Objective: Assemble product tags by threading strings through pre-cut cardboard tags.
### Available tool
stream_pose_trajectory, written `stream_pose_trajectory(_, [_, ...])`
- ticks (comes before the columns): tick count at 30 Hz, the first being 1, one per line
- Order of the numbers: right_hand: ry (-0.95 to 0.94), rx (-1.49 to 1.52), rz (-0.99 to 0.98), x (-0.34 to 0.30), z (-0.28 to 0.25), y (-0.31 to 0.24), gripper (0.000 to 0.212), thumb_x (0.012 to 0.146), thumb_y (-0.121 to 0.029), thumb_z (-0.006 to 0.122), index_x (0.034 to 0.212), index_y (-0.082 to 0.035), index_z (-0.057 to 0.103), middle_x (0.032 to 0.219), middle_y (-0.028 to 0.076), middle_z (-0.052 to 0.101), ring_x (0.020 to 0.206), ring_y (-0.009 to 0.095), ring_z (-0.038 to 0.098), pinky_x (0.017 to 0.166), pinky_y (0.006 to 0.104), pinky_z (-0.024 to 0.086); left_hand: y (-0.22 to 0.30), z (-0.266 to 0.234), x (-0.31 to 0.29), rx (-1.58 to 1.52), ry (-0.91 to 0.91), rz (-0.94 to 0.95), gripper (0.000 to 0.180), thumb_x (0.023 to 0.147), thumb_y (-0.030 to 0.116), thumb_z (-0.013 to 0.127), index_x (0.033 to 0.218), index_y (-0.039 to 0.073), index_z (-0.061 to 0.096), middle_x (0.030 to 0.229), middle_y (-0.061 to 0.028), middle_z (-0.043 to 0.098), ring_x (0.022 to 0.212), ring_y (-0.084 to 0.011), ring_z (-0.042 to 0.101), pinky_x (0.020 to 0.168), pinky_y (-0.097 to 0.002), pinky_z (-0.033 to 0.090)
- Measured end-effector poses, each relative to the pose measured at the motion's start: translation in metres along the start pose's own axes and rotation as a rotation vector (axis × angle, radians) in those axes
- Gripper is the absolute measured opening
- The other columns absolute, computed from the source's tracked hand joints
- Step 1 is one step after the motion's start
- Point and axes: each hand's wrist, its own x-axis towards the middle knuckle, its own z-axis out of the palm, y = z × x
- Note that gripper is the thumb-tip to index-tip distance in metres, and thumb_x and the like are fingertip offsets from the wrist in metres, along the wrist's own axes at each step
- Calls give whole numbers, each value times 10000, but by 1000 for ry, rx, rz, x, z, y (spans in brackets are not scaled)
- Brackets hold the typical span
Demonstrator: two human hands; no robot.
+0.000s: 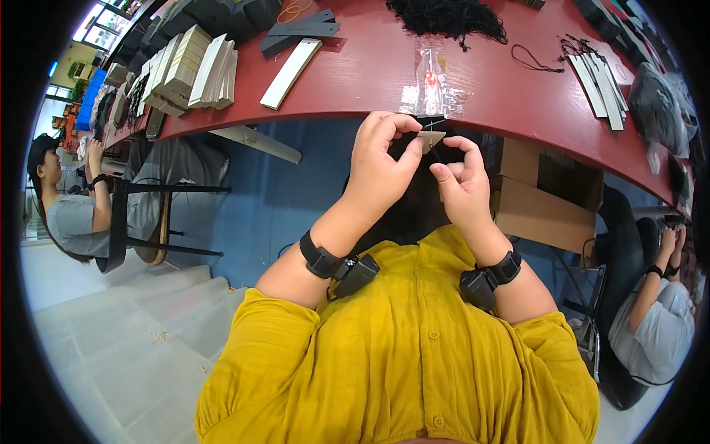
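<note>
Pinching a flat, beige card [434,138], the left hand [386,154] holds it beside the right hand [464,185], whose grip cannot be determined; one corner points rightward, long axis unclear.

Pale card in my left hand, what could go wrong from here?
The left hand pinches the pale card by fingertips, just off the near edge of the red table, so a slip could drop it. The black cords lie heaped farther back, so they might tangle.
</note>
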Motion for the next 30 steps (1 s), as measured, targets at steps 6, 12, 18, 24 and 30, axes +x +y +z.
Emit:
stream_pose_trajectory(6, [-35,34,-4,-2,-1,6,241,865,-104,672,1021,-42,498,582,-17,545,572,25,426,535,210,357,5,2,-2,-75,-41,-69,158,776,30,681,915,25,607,915,-51,601,836,-153,572,772,-270,461])
stream_pose_trajectory(12, [-123,32,45,-6,-4,2,110,898,-108,635,867,-29,564,586,-43,475,576,19,378,528,201,327,6,1,-1,-80,-60,12,143,785,20,668,921,33,625,913,-60,621,836,-162,590,779,-274,470])
stream_pose_trajectory(18, [-185,189,65,-4,-9,-3,130,932,-137,598,862,-27,593,634,-64,482,604,5,392,526,193,318,-2,-8,-5,-62,-135,127,157,754,-13,667,895,49,638,897,-74,631,846,-217,606,772,-307,481])
stream_pose_trajectory(24, [-151,113,32,2,-7,-24,195,918,-126,594,758,-13,592,634,-58,482,600,13,394,523,202,323,2,-18,-1,-123,-273,313,152,743,22,660,894,18,640,900,-97,643,851,-225,611,774,-308,480])
stream_pose_trajectory(30, [-101,-31,-63,3,-12,-12,224,867,-119,632,675,-16,581,576,-49,447,564,30,375,494,234,313,-5,3,-2,-556,-352,-427,77,870,67,671,900,8,632,815,9,643,774,-63,588,711,-228,490])
